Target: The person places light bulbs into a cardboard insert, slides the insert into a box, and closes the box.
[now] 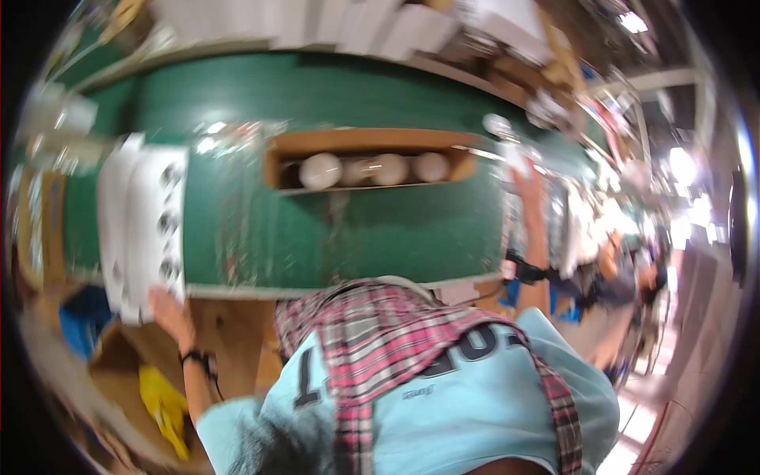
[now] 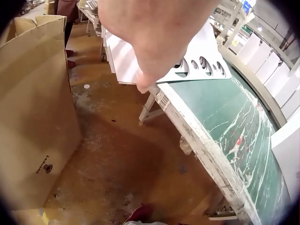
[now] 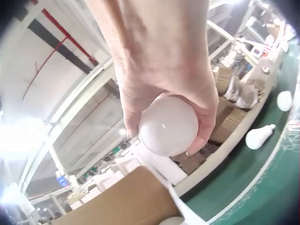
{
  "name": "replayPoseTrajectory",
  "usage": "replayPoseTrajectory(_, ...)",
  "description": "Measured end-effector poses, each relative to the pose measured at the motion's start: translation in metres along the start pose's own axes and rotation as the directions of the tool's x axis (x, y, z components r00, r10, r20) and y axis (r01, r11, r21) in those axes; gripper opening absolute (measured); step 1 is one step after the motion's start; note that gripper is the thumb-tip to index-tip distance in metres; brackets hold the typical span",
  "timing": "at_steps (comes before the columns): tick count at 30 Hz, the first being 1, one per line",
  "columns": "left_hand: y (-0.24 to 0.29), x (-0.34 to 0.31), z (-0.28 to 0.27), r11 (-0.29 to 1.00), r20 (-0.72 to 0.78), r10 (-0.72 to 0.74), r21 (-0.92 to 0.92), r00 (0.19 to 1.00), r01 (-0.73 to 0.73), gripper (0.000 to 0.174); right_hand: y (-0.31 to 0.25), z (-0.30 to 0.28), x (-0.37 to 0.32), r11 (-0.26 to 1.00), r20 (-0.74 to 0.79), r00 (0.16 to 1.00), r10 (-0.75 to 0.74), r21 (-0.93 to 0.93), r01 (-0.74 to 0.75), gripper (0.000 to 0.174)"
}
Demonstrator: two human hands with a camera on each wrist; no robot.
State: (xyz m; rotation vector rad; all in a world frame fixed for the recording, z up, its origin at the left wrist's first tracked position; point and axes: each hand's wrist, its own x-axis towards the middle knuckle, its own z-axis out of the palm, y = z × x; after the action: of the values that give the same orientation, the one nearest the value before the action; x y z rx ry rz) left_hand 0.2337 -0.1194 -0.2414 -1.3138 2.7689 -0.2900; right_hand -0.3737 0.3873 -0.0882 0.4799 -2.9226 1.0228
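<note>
White card sheets with round cut-outs point(image 1: 142, 229) lie at the left of the green table. My left hand point(image 1: 172, 318) touches their near edge; in the left wrist view this hand point(image 2: 157, 35) covers part of the card point(image 2: 206, 58), and most of its fingers are hidden. At the table's right, my right hand point(image 1: 529, 186) is raised over the surface. The right wrist view shows that hand point(image 3: 164, 61) gripping a round white bulb point(image 3: 168, 126) between thumb and fingers. An open, long cardboard box point(image 1: 372, 138) at mid-table holds several white bulbs point(image 1: 321, 171).
Loose bulbs point(image 3: 258, 137) lie on the green surface at the right. Clear tape strips cross the table point(image 1: 396, 245). A large carton point(image 2: 37, 103) stands on the floor at the left. White boxes point(image 1: 419, 32) line the far side, and other people are at the right.
</note>
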Motion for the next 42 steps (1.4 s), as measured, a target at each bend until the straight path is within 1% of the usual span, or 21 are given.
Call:
replayPoseTrajectory(1, 0.002, 0.000, -0.006, 1.000, 0.059, -0.007, -0.029, 0.998, 0.009, 0.074, -0.058, -0.006, -0.016, 0.955, 0.104, 0.986, 0.127, 0.258, -0.150, 0.047)
replayPoseTrajectory(2, -0.007, -0.005, 0.004, 0.983, -0.047, 0.077, -0.166, 0.996, -0.084, 0.069, -0.068, -0.004, -0.023, 0.913, 0.133, 0.990, 0.051, 0.396, -0.100, 0.047)
replayPoseTrajectory(3, -0.011, -0.008, 0.014, 0.961, -0.107, 0.081, -0.257, 0.991, -0.107, 0.066, -0.085, -0.008, -0.029, 0.952, 0.139, 0.989, -0.049, 0.306, 0.004, 0.052)
replayPoseTrajectory(6, -0.002, -0.013, -0.001, 0.948, -0.035, 0.109, -0.297, 0.993, -0.115, 0.051, -0.120, -0.011, -0.048, 0.843, 0.362, 0.932, -0.030, 0.510, -0.171, 0.057)
replayPoseTrajectory(9, 0.003, -0.012, -0.017, 0.944, 0.110, 0.058, -0.330, 0.992, -0.019, 0.040, -0.132, 0.004, -0.065, 0.793, 0.575, 0.809, -0.124, 0.547, -0.268, 0.069)
replayPoseTrajectory(10, 0.002, -0.011, -0.016, 0.938, 0.066, 0.017, -0.347, 0.998, 0.006, 0.036, -0.130, 0.013, -0.072, 0.793, 0.617, 0.773, -0.146, 0.540, -0.281, 0.072)
replayPoseTrajectory(11, -0.008, -0.013, -0.006, 0.928, -0.122, 0.035, -0.364, 0.992, -0.078, 0.033, -0.132, 0.019, -0.078, 0.806, 0.631, 0.754, -0.181, 0.534, -0.254, 0.071)
replayPoseTrajectory(13, 0.024, 0.002, -0.071, 0.846, 0.136, -0.296, -0.423, 0.946, 0.325, 0.032, -0.135, 0.027, -0.088, 0.829, 0.659, 0.710, -0.249, 0.524, -0.195, 0.071)
replayPoseTrajectory(14, 0.029, 0.004, -0.082, 0.830, 0.000, -0.283, -0.501, 0.959, 0.244, 0.032, -0.136, 0.032, -0.092, 0.841, 0.677, 0.686, -0.268, 0.511, -0.175, 0.067)
replayPoseTrajectory(17, 0.060, 0.016, -0.120, 0.747, -0.148, -0.341, -0.642, 0.928, 0.172, 0.031, -0.153, 0.043, -0.099, 0.783, 0.769, 0.582, -0.266, 0.524, -0.335, 0.064)
replayPoseTrajectory(19, 0.103, 0.025, -0.154, 0.622, -0.157, -0.438, -0.764, 0.885, 0.172, 0.030, -0.169, 0.049, -0.102, 0.766, 0.778, 0.527, -0.343, 0.556, -0.323, 0.061)
replayPoseTrajectory(21, 0.160, 0.031, -0.190, 0.124, 0.024, -0.469, -0.988, 0.883, 0.093, 0.028, -0.183, 0.058, -0.102, 0.759, 0.769, 0.473, -0.431, 0.592, -0.271, 0.061)
replayPoseTrajectory(25, 0.246, 0.035, -0.232, -0.031, -0.082, -0.264, -0.995, 0.961, -0.094, 0.028, -0.207, 0.074, -0.103, 0.738, 0.647, 0.455, -0.612, 0.674, 0.036, 0.062)
replayPoseTrajectory(27, 0.268, 0.031, -0.229, 0.081, -0.088, -0.181, -0.994, 0.979, -0.074, 0.027, -0.210, 0.080, -0.104, 0.688, 0.542, 0.484, -0.687, 0.698, 0.196, 0.062)
replayPoseTrajectory(28, 0.281, 0.029, -0.227, -0.022, -0.132, -0.160, -0.990, 0.978, -0.138, 0.028, -0.212, 0.077, -0.103, 0.691, 0.535, 0.486, -0.691, 0.685, 0.229, 0.062)
replayPoseTrajectory(31, 0.308, 0.026, -0.242, -0.309, -0.102, -0.079, -0.943, 0.992, -0.121, 0.023, -0.205, 0.073, -0.103, 0.702, 0.485, 0.594, -0.642, 0.683, 0.200, 0.062)
replayPoseTrajectory(34, 0.299, 0.036, -0.230, -0.214, -0.148, -0.053, -0.964, 0.987, -0.157, 0.025, -0.212, 0.082, -0.109, 0.700, 0.537, 0.627, -0.565, 0.714, 0.018, 0.058)
replayPoseTrajectory(35, 0.300, 0.037, -0.228, -0.181, -0.161, -0.041, -0.969, 0.986, -0.166, 0.026, -0.212, 0.081, -0.110, 0.670, 0.612, 0.606, -0.509, 0.723, -0.167, 0.056)
replayPoseTrajectory(38, 0.313, 0.039, -0.235, -0.176, -0.197, -0.035, -0.964, 0.980, -0.200, 0.025, -0.206, 0.071, -0.108, 0.467, 0.789, 0.457, -0.410, 0.612, -0.638, 0.053)
replayPoseTrajectory(41, 0.323, 0.047, -0.255, -0.053, -0.462, 0.044, -0.886, 0.886, -0.460, 0.026, -0.200, 0.066, -0.101, 0.191, 0.869, 0.275, -0.412, 0.378, -0.906, 0.058)
replayPoseTrajectory(42, 0.324, 0.045, -0.254, -0.048, -0.472, 0.109, -0.882, 0.875, -0.469, 0.028, -0.198, 0.065, -0.100, 0.077, 0.873, 0.225, -0.433, 0.285, -0.956, 0.060)
